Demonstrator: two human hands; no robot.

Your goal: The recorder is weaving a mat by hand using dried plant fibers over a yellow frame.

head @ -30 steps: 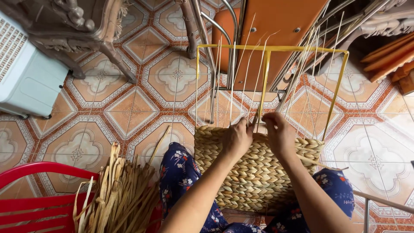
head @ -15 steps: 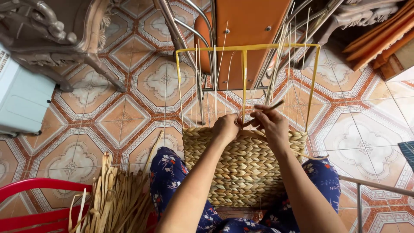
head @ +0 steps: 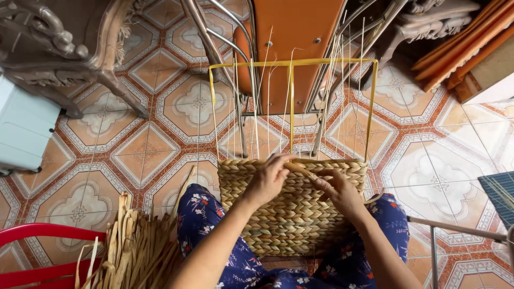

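Both hands sit together at the top edge of the half-woven basket (head: pixel 292 214) on the lap: the left hand (head: pixel 269 179) and right hand (head: pixel 342 192) pinch one flat dried strand (head: pixel 302 170) between them. Coarse braided rows — tan, ropey — climb a yellow wire frame (head: pixel 292 63) with thin upright reeds. Loose straw (head: pixel 134 249) lies left. Half a second ago the strand pointed upward; it now lies flatter along the rim.

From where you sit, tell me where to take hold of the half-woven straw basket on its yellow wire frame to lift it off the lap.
Probably the yellow wire frame by its two bare side uprights, one hand from each side. The half-woven straw basket leans on the lap with thin loose stakes rising inside the frame; the outer rods look rigid and free above the weave, where the left hand and right hand work a strand.
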